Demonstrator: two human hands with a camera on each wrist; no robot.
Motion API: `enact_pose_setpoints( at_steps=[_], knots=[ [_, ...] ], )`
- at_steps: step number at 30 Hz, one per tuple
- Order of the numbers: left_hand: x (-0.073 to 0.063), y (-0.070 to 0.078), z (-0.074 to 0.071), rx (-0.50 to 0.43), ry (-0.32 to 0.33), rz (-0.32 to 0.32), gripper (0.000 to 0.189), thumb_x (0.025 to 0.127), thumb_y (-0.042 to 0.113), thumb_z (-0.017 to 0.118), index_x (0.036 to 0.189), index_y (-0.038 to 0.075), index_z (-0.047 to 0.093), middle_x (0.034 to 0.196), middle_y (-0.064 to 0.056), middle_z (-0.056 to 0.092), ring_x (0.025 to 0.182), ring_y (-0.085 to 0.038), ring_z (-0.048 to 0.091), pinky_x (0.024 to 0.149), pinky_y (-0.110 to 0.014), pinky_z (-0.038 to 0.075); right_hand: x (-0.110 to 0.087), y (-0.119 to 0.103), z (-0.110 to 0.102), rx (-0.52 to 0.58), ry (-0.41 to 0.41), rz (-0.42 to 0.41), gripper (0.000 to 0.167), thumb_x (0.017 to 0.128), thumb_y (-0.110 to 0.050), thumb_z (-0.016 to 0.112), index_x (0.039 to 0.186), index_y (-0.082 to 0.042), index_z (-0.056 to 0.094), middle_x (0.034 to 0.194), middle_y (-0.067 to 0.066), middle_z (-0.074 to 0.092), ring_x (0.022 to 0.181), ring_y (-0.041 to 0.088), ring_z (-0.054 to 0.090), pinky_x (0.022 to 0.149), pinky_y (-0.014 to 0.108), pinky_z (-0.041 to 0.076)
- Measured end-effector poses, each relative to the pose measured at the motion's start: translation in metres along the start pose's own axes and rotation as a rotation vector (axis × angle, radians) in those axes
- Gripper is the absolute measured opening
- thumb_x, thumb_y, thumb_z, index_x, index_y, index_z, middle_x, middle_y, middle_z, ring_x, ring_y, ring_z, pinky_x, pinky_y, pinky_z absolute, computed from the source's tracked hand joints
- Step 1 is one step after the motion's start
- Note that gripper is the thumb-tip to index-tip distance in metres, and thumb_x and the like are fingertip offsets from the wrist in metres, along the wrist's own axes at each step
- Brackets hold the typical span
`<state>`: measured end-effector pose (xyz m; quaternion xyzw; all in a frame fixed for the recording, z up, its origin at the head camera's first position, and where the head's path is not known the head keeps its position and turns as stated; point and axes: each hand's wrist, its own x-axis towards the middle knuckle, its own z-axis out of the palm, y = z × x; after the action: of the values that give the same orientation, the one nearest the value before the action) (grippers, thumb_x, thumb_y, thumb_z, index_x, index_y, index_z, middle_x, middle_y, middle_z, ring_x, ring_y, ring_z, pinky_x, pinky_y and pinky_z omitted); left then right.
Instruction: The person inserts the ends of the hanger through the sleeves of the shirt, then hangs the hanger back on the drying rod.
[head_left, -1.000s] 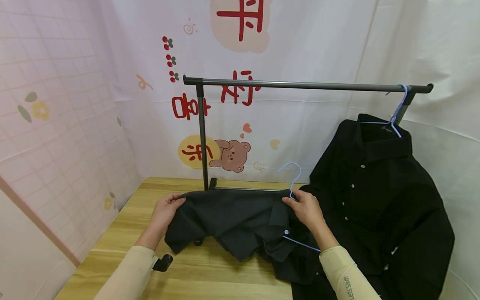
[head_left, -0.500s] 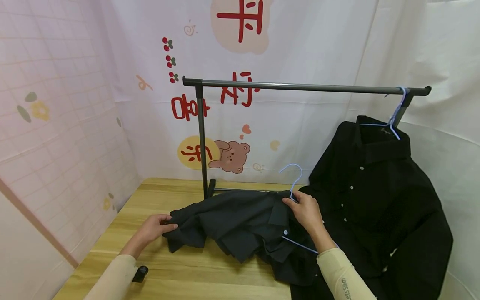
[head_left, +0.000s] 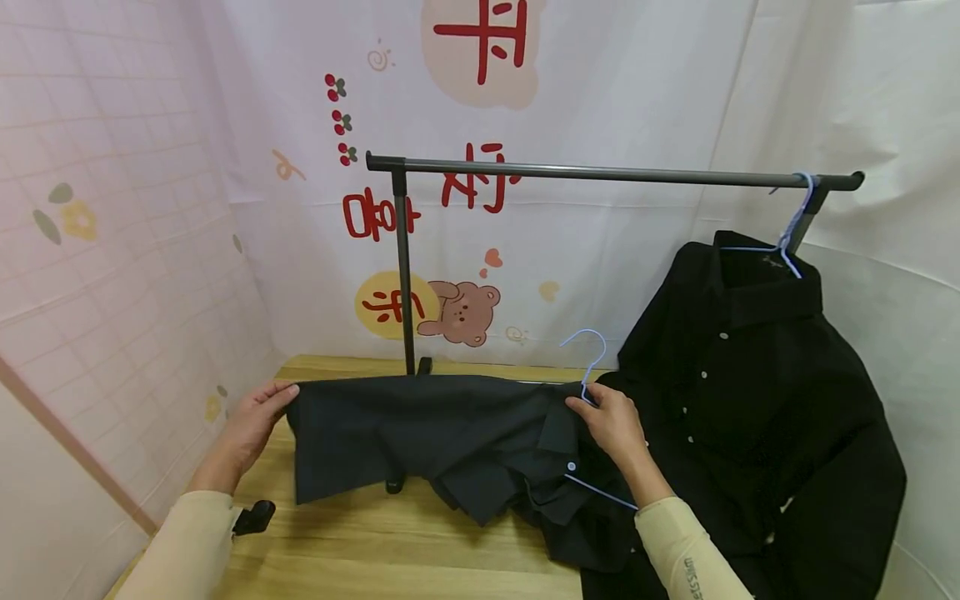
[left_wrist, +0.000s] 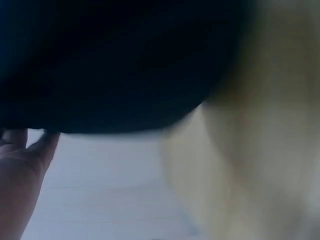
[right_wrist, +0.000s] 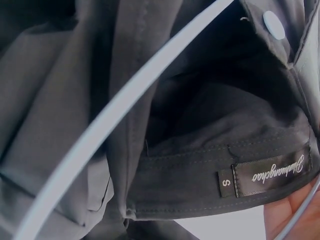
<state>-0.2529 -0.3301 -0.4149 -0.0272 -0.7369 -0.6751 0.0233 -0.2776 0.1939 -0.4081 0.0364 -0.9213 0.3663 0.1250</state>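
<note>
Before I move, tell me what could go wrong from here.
The dark shirt could slip off the hanger if the right hand loosens; the hanger's bar crosses in front of the collar opening.

The left hand holds the far end, so a hard pull might skew the shirt.

The hanging shirt is close by on the right and might snag.

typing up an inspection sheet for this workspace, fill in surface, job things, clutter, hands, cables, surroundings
Surface: wood-grain tabletop, partly hidden by garments
Job's things: dark grey shirt, stretched between the hands; pale blue hanger at its collar
Clutter: nothing seen
Hands: left hand pinches the shirt's far-left edge; right hand grips the collar area beside the hanger's hook
Cables: nothing seen
Surroundings: metal rack with a hanging black shirt; printed backdrop
</note>
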Motion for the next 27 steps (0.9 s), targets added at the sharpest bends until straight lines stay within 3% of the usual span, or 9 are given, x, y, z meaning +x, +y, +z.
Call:
enact_pose_setpoints(
  at_steps=[2, 5, 7, 10, 13, 18, 20, 23, 27],
  knots=[
    [0.003, 0.018, -0.002, 0.065, -0.009, 0.05, 0.021, 0.104, 0.027, 0.055, 0.097, 0.012, 0.068, 0.088, 0.01, 0.063, 0.096, -0.006, 0.055, 0.092, -0.026, 0.038, 0.0, 0.001, 0.0, -0.001, 0.002, -0.005, 0.023, 0.095, -0.028, 0.069, 0.101, -0.006, 0.069, 0.078, 0.004, 0.057, 0.075, 0.023, 0.052, 0.066, 0.036, 0.039],
    [0.007, 0.031, -0.005, 0.331, -0.021, 0.045, 0.035, 0.102, 0.038, 0.055, 0.106, 0.005, 0.067, 0.093, 0.003, 0.064, 0.097, -0.01, 0.054, 0.091, -0.037, 0.041, 0.0, 0.004, 0.0, -0.008, 0.011, -0.012, 0.023, 0.095, -0.028, 0.069, 0.102, -0.006, 0.07, 0.08, 0.004, 0.059, 0.076, 0.024, 0.052, 0.067, 0.036, 0.04],
    [0.008, 0.028, -0.006, 0.525, -0.042, 0.032, 0.041, 0.102, 0.041, 0.056, 0.111, 0.003, 0.066, 0.095, -0.001, 0.065, 0.095, -0.014, 0.055, 0.085, -0.042, 0.044, 0.0, 0.005, 0.0, -0.011, 0.015, -0.008, 0.024, 0.095, -0.028, 0.069, 0.102, -0.005, 0.07, 0.079, 0.004, 0.059, 0.075, 0.024, 0.052, 0.067, 0.036, 0.039],
    [0.007, 0.008, -0.007, 0.68, -0.101, 0.006, 0.034, 0.1, 0.035, 0.061, 0.106, 0.003, 0.067, 0.091, -0.005, 0.064, 0.084, -0.019, 0.055, 0.074, -0.038, 0.046, -0.001, 0.006, 0.0, -0.009, 0.027, -0.001, 0.023, 0.094, -0.028, 0.07, 0.098, -0.005, 0.069, 0.074, 0.003, 0.054, 0.072, 0.023, 0.05, 0.064, 0.036, 0.038],
    [0.001, -0.015, -0.009, 0.744, -0.177, -0.045, 0.027, 0.098, 0.029, 0.065, 0.102, 0.003, 0.067, 0.093, -0.007, 0.063, 0.085, -0.023, 0.057, 0.073, -0.039, 0.046, -0.001, 0.007, 0.001, -0.002, 0.035, 0.0, 0.022, 0.094, -0.027, 0.071, 0.093, -0.005, 0.067, 0.067, 0.002, 0.046, 0.067, 0.022, 0.047, 0.061, 0.035, 0.035],
    [-0.009, -0.04, -0.018, 0.811, -0.207, -0.102, 0.046, 0.098, 0.027, 0.063, 0.127, -0.009, 0.059, 0.122, -0.03, 0.059, 0.114, -0.049, 0.054, 0.091, -0.057, 0.045, -0.002, 0.008, 0.002, -0.005, 0.041, -0.009, 0.022, 0.093, -0.027, 0.072, 0.09, -0.006, 0.067, 0.067, 0.001, 0.046, 0.066, 0.021, 0.046, 0.061, 0.035, 0.034],
    [-0.011, -0.048, -0.026, 0.854, -0.183, -0.087, 0.05, 0.097, 0.021, 0.061, 0.13, -0.016, 0.053, 0.129, -0.038, 0.052, 0.118, -0.056, 0.048, 0.094, -0.062, 0.042, -0.002, 0.008, 0.003, -0.005, 0.04, -0.006, 0.022, 0.092, -0.026, 0.072, 0.09, -0.005, 0.067, 0.067, 0.001, 0.046, 0.066, 0.021, 0.046, 0.061, 0.034, 0.034],
    [-0.014, -0.058, -0.039, 0.919, -0.122, -0.062, 0.043, 0.096, 0.015, 0.058, 0.126, -0.015, 0.056, 0.125, -0.039, 0.054, 0.113, -0.057, 0.051, 0.091, -0.062, 0.043, -0.002, 0.007, 0.003, -0.001, 0.036, 0.004, 0.023, 0.092, -0.026, 0.072, 0.087, -0.006, 0.065, 0.066, 0.001, 0.043, 0.064, 0.021, 0.044, 0.059, 0.034, 0.033],
    [-0.017, -0.06, -0.055, 0.894, -0.04, -0.077, 0.04, 0.102, 0.027, 0.054, 0.119, -0.009, 0.063, 0.12, -0.033, 0.059, 0.109, -0.051, 0.055, 0.086, -0.059, 0.045, -0.001, 0.008, 0.004, 0.003, 0.027, 0.018, 0.023, 0.093, -0.027, 0.071, 0.086, -0.006, 0.063, 0.065, 0.001, 0.041, 0.063, 0.02, 0.043, 0.058, 0.034, 0.033]
  ],
)
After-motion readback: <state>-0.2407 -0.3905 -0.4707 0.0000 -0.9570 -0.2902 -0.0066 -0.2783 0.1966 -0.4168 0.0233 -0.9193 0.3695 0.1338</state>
